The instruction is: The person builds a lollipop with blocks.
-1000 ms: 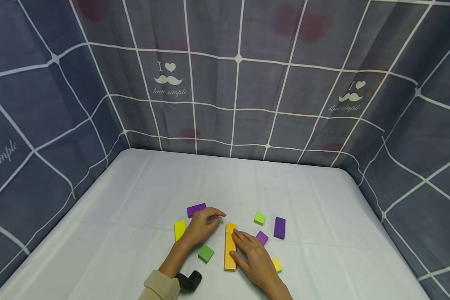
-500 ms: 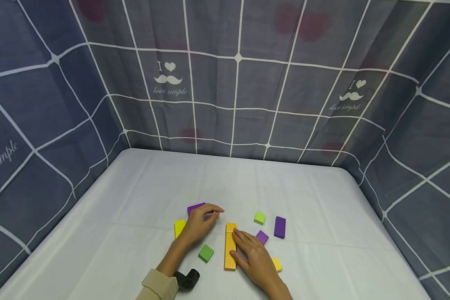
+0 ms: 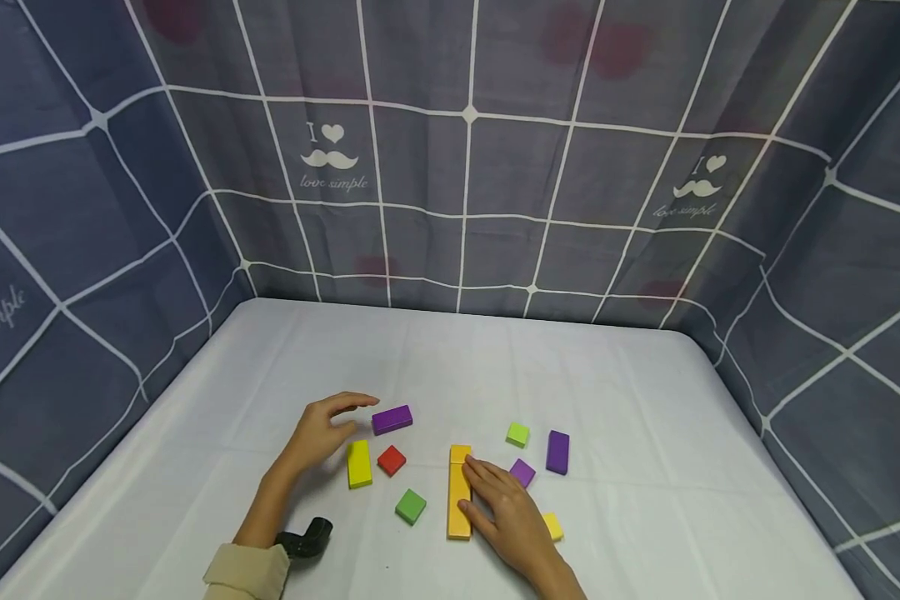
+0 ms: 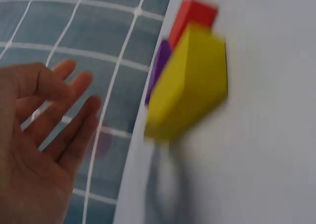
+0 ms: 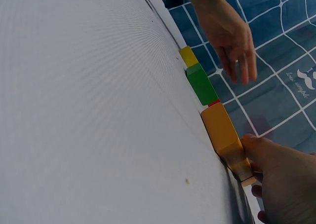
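Note:
My left hand hovers beside the purple block and above the yellow block, fingers loosely bent with nothing between them; the left wrist view shows the same hand holding nothing. My right hand lies along the right side of a long orange block, its fingertips and thumb touching it. A smaller orange piece stands at the far end of that block. In the right wrist view the thumb of the right hand touches the orange block.
Left of the orange block lie a red block and a green block. To the right are a light green block, a small purple block, a dark purple block and a partly covered yellow block. Curtains surround the white table.
My left hand has moved left, away from the middle, uncovering the red block and the purple and yellow blocks. The right hand stays against the orange block.

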